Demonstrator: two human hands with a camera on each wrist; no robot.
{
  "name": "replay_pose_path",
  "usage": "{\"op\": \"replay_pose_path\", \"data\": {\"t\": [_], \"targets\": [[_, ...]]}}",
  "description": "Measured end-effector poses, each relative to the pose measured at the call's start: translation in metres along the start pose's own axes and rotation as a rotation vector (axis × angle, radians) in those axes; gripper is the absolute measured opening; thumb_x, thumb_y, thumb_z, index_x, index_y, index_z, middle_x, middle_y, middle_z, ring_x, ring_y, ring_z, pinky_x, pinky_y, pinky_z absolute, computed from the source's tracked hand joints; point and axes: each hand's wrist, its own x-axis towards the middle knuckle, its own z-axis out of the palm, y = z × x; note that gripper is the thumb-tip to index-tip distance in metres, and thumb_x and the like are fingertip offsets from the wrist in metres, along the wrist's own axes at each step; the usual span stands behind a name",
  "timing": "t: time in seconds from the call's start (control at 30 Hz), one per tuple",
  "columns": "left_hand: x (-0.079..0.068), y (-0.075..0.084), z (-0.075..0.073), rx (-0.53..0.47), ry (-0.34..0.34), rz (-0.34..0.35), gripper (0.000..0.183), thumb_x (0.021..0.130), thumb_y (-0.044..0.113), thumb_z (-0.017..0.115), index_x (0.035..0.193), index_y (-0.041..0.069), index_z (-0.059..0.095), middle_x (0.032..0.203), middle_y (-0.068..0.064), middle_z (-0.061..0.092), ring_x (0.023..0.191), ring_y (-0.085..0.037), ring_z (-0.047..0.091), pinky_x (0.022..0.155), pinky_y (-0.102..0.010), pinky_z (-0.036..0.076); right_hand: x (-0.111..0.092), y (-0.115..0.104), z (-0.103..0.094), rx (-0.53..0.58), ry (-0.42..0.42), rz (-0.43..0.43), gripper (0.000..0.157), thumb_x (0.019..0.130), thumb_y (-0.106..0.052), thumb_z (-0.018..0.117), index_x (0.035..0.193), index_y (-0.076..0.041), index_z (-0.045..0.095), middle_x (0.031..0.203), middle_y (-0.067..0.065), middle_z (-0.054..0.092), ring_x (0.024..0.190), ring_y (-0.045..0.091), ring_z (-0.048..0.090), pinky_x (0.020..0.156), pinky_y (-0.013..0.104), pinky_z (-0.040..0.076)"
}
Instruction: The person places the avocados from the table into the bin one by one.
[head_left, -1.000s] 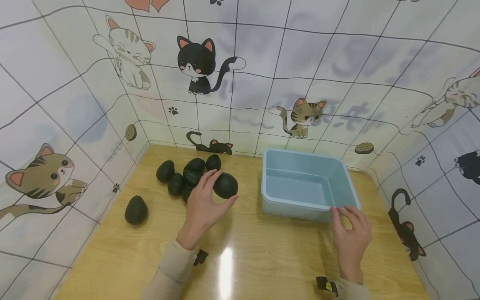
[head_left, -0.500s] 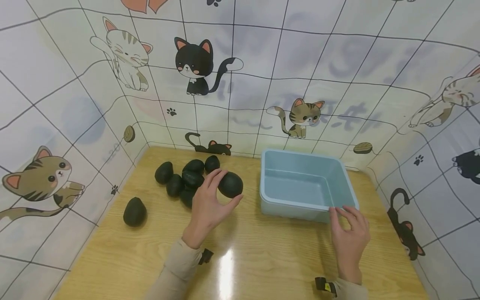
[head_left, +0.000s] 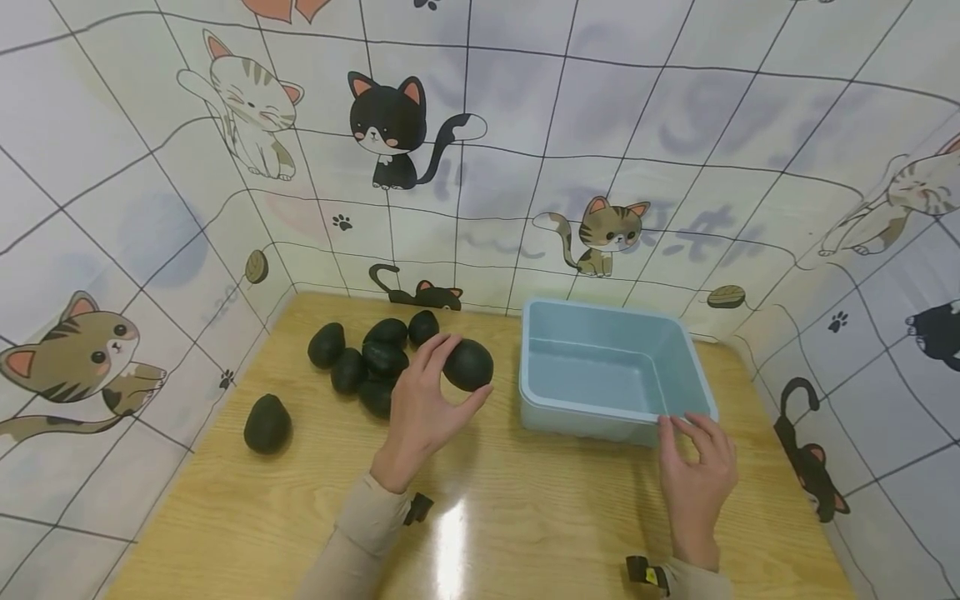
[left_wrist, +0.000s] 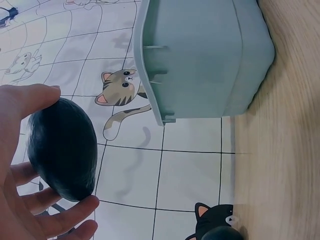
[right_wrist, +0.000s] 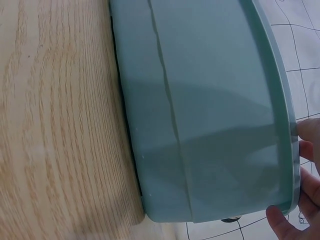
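My left hand (head_left: 422, 417) holds a dark green avocado (head_left: 468, 365) above the table, thumb on one side and fingers on the other. The left wrist view shows that avocado (left_wrist: 62, 149) gripped whole, clear of the table. At the right, a light blue plastic bin (head_left: 600, 408) stands with nothing in it. My right hand (head_left: 697, 467) pinches the rim at its near right corner; in the right wrist view its fingertips (right_wrist: 278, 220) lie over that rim. Several more avocados (head_left: 347, 371) are clustered behind and left of my left hand.
One avocado (head_left: 267, 425) lies apart at the left of the wooden table (head_left: 540, 508). White walls with a cat print (head_left: 390, 125) enclose the table at the back and both sides.
My left hand has carried the avocado a short way to the right, toward the bin. My right hand has kept its place at the rim.
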Motion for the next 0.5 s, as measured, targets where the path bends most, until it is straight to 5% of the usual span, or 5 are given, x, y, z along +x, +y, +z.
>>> {"op": "replay_pose_path", "data": {"t": [0.5], "targets": [[0.0081, 0.0063, 0.0093, 0.014, -0.014, 0.062, 0.076, 0.082, 0.053, 0.088, 0.145, 0.017, 0.064, 0.144, -0.004, 0.063, 0.107, -0.034, 0.073, 0.083, -0.047, 0.060, -0.0011, 0.0001, 0.0010, 0.013, 0.012, -0.004, 0.012, 0.082, 0.007, 0.086, 0.091, 0.010, 0.080, 0.107, 0.027, 0.076, 0.101, 0.034, 0.061, 0.095, 0.012, 0.035]]}}
